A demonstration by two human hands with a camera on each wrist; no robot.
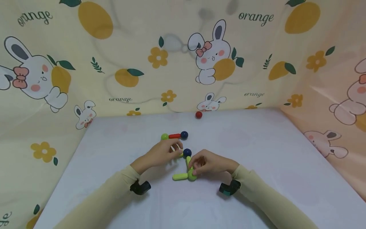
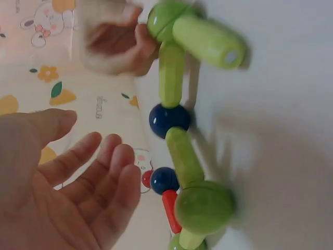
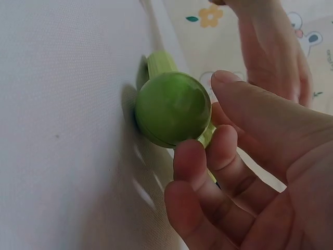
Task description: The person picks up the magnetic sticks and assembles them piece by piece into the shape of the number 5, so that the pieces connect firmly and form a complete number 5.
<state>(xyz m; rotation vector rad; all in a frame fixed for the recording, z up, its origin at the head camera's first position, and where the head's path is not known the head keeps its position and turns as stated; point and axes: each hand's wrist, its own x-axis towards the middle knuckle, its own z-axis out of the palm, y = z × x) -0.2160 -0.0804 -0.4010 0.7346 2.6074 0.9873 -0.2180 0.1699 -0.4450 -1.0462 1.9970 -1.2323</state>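
A zigzag of yellow-green toy rods and balls lies on the white tabletop. Its near green ball joins one rod that points left and another that runs to a dark blue ball. My right hand is at the near green ball, fingertips bent beside it without a visible firm grip. Over the far-left part hovers my left hand, its fingers loosely bent and holding nothing. It hides another green ball from the head view; the left wrist view shows it joined by a rod to the blue ball.
Behind my left hand lies a separate piece: a red rod between a green ball and a dark blue ball. A loose red ball sits at the table's back edge, against the patterned cloth.
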